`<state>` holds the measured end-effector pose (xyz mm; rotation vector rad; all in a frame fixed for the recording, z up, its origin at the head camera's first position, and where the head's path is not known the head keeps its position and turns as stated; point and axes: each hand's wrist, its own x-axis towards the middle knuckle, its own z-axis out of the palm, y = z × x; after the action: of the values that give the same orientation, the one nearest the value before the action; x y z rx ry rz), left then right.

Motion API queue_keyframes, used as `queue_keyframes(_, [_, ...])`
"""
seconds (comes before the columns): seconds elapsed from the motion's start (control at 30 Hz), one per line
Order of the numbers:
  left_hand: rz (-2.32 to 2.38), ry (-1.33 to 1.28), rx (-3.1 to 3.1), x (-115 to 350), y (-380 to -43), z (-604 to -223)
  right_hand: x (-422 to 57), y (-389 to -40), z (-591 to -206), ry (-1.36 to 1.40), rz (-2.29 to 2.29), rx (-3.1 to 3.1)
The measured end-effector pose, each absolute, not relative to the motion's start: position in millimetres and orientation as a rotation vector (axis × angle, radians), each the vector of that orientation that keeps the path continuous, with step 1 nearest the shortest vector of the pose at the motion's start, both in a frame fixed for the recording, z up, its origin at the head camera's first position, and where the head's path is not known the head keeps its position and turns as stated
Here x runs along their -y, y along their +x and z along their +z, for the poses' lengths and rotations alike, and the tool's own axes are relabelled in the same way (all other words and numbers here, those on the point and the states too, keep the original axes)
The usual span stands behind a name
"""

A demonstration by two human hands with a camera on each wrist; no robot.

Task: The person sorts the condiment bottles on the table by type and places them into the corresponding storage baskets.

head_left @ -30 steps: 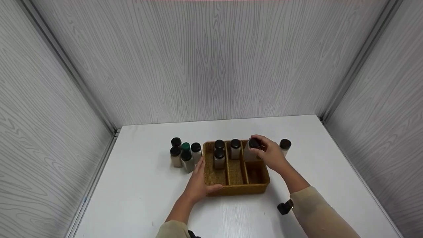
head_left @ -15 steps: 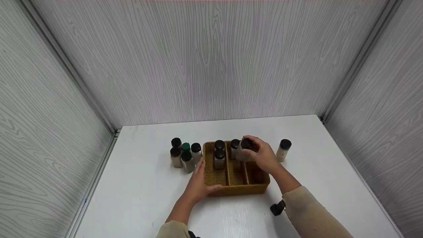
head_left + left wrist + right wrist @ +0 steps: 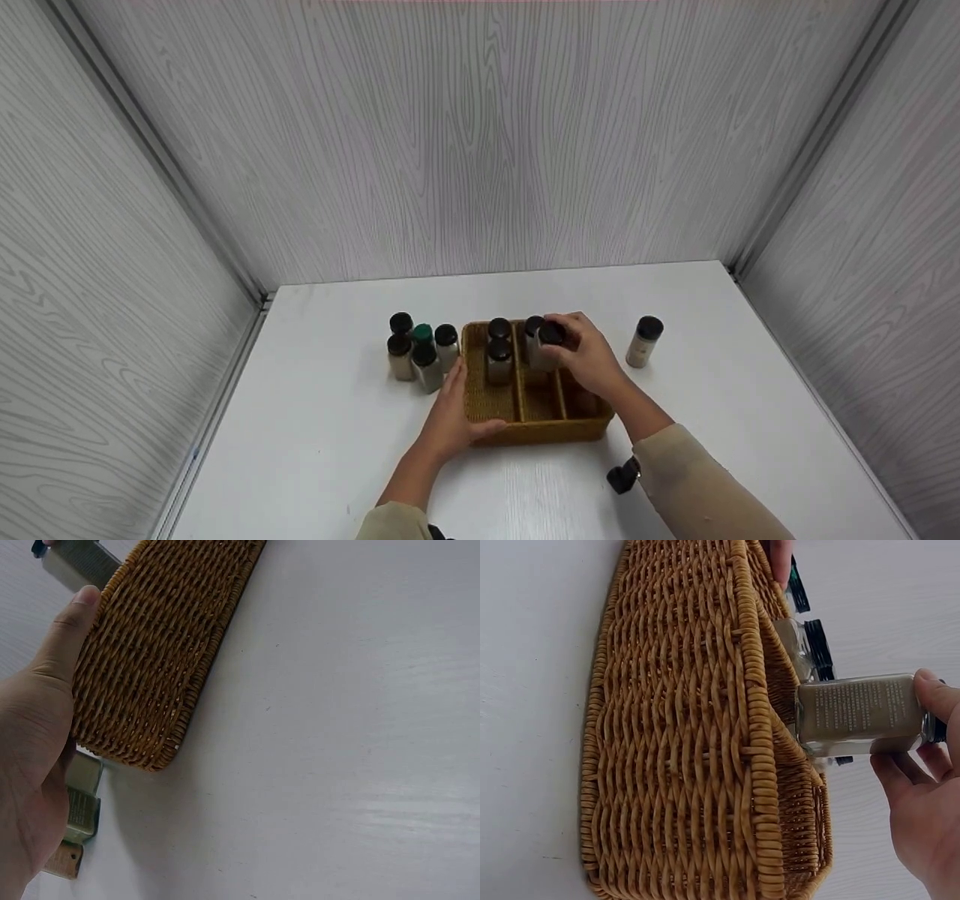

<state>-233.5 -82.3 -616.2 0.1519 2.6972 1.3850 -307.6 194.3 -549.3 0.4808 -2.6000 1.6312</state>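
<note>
A brown wicker basket (image 3: 540,433) with dividers stands on the white table. My left hand (image 3: 448,424) braces its front left corner, straight fingers along the left side and thumb on the front wall. My right hand (image 3: 589,361) pinches a square glass spice jar (image 3: 855,716) near its black cap. In the head view this jar is over the middle compartment, in front of another black-capped jar (image 3: 531,328). The right wrist view shows its base at the basket's rim level. Two black-capped jars (image 3: 499,367) stand in the left compartment. My right hand partly covers the right compartments.
Left of the basket stands a cluster of several jars (image 3: 401,364), one with a green cap (image 3: 423,334). To the right, a single black-capped jar (image 3: 643,343) stands on the table (image 3: 720,405). Grey wood-grain panels (image 3: 480,150) enclose the back and sides.
My right hand has carried the spice jar leftward from the right back compartment to over the middle one. The lone jar at right has come into full view. My left hand stays put.
</note>
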Motion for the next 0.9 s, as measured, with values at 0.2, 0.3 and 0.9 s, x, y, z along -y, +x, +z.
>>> queue_keyframes(0.2, [1.396,0.155,-2.69,81,-232,-617,-194,-306,-552,0.46,1.585,2.641])
queue_keyframes(0.3, [1.396,0.148,-2.69,81,-232,-617,-193,-306,-552,0.463,1.56,2.647])
queue_keyframes(0.9, [1.392,0.153,-2.701,81,-230,-616,-185,-314,-563,0.456,1.542,2.679])
